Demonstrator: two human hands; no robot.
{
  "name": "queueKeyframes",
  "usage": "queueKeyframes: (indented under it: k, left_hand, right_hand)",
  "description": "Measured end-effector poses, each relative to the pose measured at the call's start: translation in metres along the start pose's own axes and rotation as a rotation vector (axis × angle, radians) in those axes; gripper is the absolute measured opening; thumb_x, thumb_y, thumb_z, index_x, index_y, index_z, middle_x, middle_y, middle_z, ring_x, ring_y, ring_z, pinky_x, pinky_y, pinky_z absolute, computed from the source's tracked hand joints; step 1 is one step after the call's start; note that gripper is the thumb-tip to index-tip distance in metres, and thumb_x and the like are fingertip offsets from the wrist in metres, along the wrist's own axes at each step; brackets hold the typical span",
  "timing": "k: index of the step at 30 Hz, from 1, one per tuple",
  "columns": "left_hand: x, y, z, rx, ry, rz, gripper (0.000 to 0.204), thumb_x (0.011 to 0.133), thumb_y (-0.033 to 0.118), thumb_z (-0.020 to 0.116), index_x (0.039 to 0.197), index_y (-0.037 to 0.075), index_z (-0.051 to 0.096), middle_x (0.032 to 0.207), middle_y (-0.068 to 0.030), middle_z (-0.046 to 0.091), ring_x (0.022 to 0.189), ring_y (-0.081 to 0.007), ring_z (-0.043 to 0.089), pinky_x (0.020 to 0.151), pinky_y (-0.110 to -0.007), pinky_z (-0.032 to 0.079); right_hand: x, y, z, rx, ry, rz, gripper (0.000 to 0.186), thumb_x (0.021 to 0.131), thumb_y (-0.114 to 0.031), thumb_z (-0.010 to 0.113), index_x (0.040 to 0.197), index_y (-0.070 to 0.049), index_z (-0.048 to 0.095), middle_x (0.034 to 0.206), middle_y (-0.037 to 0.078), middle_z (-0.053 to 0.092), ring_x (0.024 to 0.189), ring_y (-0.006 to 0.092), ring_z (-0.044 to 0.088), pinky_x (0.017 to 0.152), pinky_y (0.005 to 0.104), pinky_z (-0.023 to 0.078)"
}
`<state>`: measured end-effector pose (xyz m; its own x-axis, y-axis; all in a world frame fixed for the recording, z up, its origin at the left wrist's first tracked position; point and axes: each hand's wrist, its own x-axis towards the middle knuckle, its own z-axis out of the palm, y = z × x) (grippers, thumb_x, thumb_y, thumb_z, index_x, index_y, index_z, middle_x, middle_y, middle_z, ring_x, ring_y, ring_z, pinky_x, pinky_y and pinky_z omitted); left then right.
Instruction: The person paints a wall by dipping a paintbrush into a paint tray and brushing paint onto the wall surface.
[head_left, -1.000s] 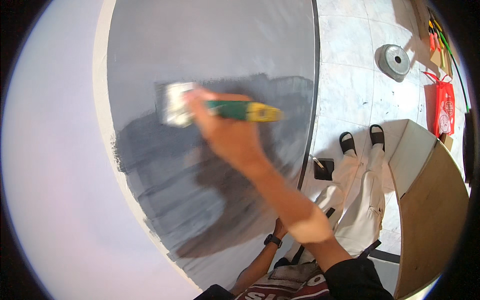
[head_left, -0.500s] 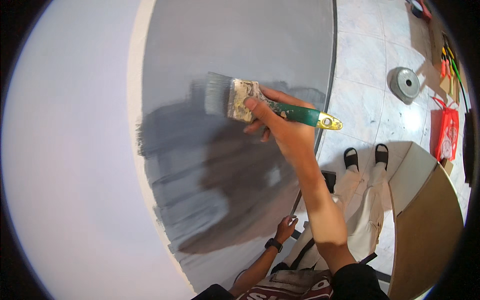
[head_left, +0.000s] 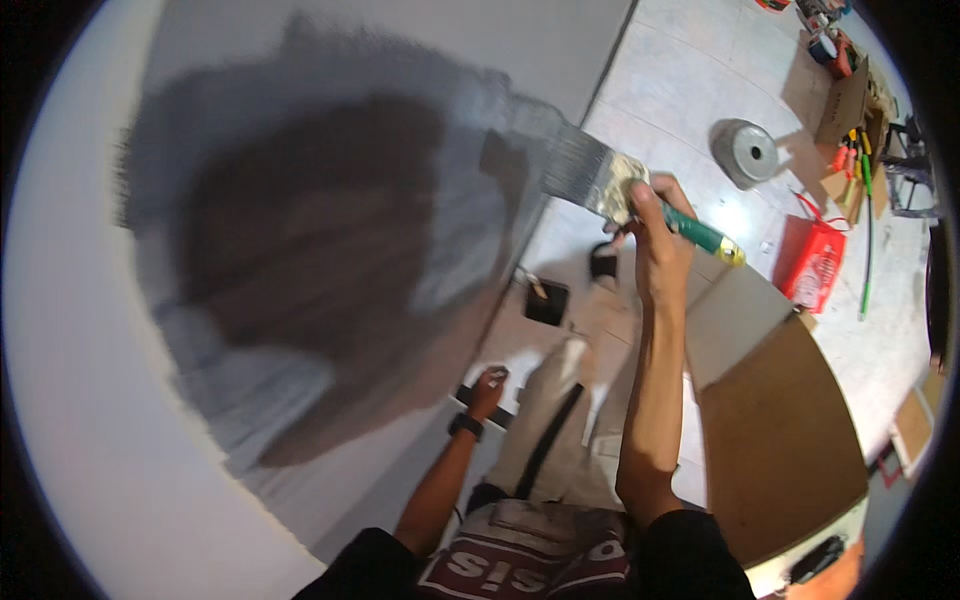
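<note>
1. Your right hand (head_left: 660,235) is closed around the paintbrush (head_left: 620,188), thumb across its pale, paint-crusted ferrule, with the green handle pointing down and right.
2. The brush is at the right edge of the grey surface (head_left: 590,30), its bristles overlapping the darker painted patch; whether they touch it, you cannot tell from here.
3. A broad shadow covers much of that patch and obscures your strokes.
4. Below the brush, a black tray (head_left: 545,304) lies on the tiled floor (head_left: 680,85), a pale-handled tool resting at it; your dark sandal (head_left: 603,262) is near.
5. Close to your right forearm, a brown board (head_left: 785,400) stands in the way on that side.
6. Farther out are a round metal pan (head_left: 745,153) with a central hole, a red bag (head_left: 816,265) and a green rod (head_left: 867,255).
7. Your right forearm rises nearly upright from the lower edge.
8. Your left forearm slants up and right; your left hand (head_left: 487,393) is loosely curled below the tray, its contents unclear.
</note>
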<state>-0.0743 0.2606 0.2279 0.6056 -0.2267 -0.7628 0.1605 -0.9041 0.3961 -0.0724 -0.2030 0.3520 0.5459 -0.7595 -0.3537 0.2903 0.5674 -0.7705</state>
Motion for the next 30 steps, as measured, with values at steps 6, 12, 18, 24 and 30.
queueKeyframes:
  k: [6, 12, 18, 24, 30]
  left_hand:
    - [-0.026, 0.005, 0.056, -0.070, -0.006, -0.096, 0.032, 0.096, 0.029, 0.064, 0.115, 0.004, 0.066, 0.109, -0.0111, 0.072, 0.102, -0.0236, 0.069, 0.088, -0.036, 0.053]
    - [-0.062, 0.041, 0.106, -0.278, 0.008, -0.114, 0.034, 0.094, 0.026, 0.066, 0.118, 0.002, 0.064, 0.111, -0.0123, 0.070, 0.103, -0.0216, 0.068, 0.089, -0.035, 0.053]
    - [-0.081, 0.035, 0.127, -0.219, 0.141, -0.028, 0.028, 0.094, 0.020, 0.066, 0.115, 0.002, 0.066, 0.115, -0.0161, 0.067, 0.109, -0.0285, 0.065, 0.095, -0.037, 0.050]
    - [-0.042, -0.016, 0.157, -0.217, 0.163, 0.040, 0.026, 0.095, 0.018, 0.066, 0.116, 0.001, 0.065, 0.116, -0.0130, 0.068, 0.112, -0.0244, 0.065, 0.097, -0.035, 0.049]
    - [-0.022, -0.055, 0.238, -0.333, 0.087, 0.035, 0.024, 0.096, 0.014, 0.063, 0.117, 0.003, 0.060, 0.117, -0.0154, 0.065, 0.114, -0.0327, 0.061, 0.101, -0.043, 0.045]
  right_hand:
    - [-0.073, 0.040, -0.064, 0.131, 0.119, 0.293, 0.026, 0.098, -0.032, 0.060, 0.095, -0.007, 0.059, 0.082, 0.009, 0.068, 0.057, 0.0159, 0.062, 0.044, 0.0261, 0.049]
    - [-0.107, 0.047, -0.065, 0.151, -0.030, 0.321, 0.025, 0.098, -0.032, 0.058, 0.104, -0.008, 0.055, 0.087, 0.007, 0.067, 0.057, 0.0117, 0.061, 0.042, 0.0232, 0.046]
    - [-0.112, 0.082, -0.099, -0.041, 0.004, 0.400, 0.021, 0.096, -0.022, 0.063, 0.106, -0.005, 0.059, 0.084, 0.007, 0.066, 0.059, 0.0117, 0.061, 0.049, 0.0238, 0.049]
    - [-0.102, 0.234, -0.179, -0.469, -0.005, 0.437, 0.020, 0.095, -0.018, 0.067, 0.102, 0.000, 0.063, 0.083, 0.008, 0.067, 0.064, 0.0133, 0.063, 0.055, 0.0261, 0.054]
    - [-0.123, 0.418, -0.234, -0.696, -0.259, 0.488, 0.020, 0.094, -0.015, 0.066, 0.104, 0.002, 0.063, 0.084, 0.009, 0.069, 0.069, 0.0153, 0.067, 0.061, 0.0283, 0.056]
